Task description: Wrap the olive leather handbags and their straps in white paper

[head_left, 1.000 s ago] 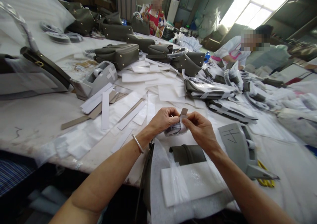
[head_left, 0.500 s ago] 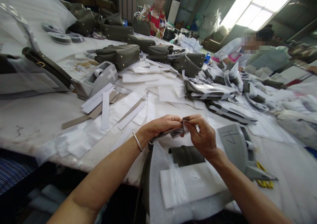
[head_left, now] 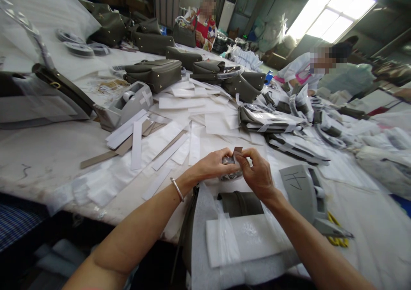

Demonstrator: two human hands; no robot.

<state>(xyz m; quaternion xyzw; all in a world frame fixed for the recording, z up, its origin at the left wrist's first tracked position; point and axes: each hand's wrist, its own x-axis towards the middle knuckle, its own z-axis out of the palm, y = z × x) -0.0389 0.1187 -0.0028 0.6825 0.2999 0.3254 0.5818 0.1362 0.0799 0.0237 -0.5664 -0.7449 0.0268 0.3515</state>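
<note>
My left hand (head_left: 221,162) is closed round a dark piece wrapped in clear plastic (head_left: 231,175), probably part of a bag handle. Thumb and fingers of my right hand (head_left: 258,170) pinch a small brown strip (head_left: 238,150) that stands up between both hands. Below them lies an olive handbag (head_left: 242,203), partly covered by a white foam sheet (head_left: 247,238) and thin white wrapping. Clear tape or film crosses the foam sheet. Just right of my right hand stands a grey tape dispenser (head_left: 297,181).
Yellow-handled scissors (head_left: 337,234) lie partly under the dispenser. White and brown card strips (head_left: 136,144) cover the table's left middle. A second tape dispenser (head_left: 128,102) stands behind them. Wrapped bags (head_left: 272,121) lie at right. Two people (head_left: 205,29) work across the table.
My hands have turned the held piece, so the brown strip now stands more upright and the plastic shows below it. My right hand has shifted slightly left.
</note>
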